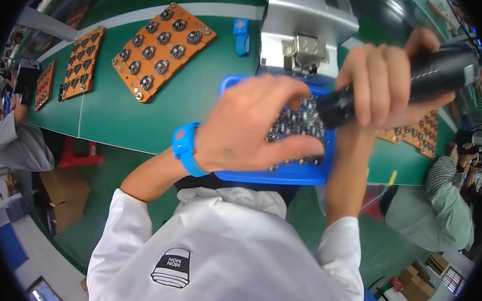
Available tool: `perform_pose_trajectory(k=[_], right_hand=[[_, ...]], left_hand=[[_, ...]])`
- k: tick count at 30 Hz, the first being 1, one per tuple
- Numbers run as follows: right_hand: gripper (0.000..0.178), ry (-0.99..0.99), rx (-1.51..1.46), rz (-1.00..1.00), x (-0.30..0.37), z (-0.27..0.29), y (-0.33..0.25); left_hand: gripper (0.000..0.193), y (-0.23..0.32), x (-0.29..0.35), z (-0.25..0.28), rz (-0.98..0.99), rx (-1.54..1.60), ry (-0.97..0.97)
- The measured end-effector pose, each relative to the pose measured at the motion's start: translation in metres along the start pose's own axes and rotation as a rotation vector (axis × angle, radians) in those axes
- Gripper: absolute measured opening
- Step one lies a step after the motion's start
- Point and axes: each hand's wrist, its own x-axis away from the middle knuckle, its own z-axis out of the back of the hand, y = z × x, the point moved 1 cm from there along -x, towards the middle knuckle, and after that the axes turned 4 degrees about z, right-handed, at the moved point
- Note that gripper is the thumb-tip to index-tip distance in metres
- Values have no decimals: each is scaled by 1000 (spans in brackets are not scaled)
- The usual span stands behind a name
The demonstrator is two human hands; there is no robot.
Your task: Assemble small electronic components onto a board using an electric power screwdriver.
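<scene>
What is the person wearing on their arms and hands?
Both hands are bare, no gloves. The left hand has a bright blue wrist strap with a small red mark on it. The right hand wears nothing. Short white sleeves of a white top cover only the upper arms; the forearms are bare.

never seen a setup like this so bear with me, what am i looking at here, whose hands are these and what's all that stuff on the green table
This is one picture from a wide fisheye camera worn on a person's head, looking down, so edges bend. The two bare arms are the wearer's own. The left hand, with a blue wristband, reaches into a blue tray of small metal parts. The right hand grips a black powered hand tool, tip down over the tray. On the green table lie orange boards holding round metal pieces, and a grey machine stands behind the tray. Other people sit at both sides.
</scene>
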Motion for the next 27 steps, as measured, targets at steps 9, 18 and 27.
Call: perform_pose_trajectory(k=[9, 18, 27], right_hand=[[18, -45, -428, 67, -3, -27, 11], [15, -127, -551, 30, -8, -29, 15], [47, 515, -541, 262, 8, -7, -33]], left_hand=[[38, 24, -10, -40, -57, 214, -9], [41, 29, -4, -47, -61, 243, 94], [41, 56, 58, -40, 101, 91, 163]])
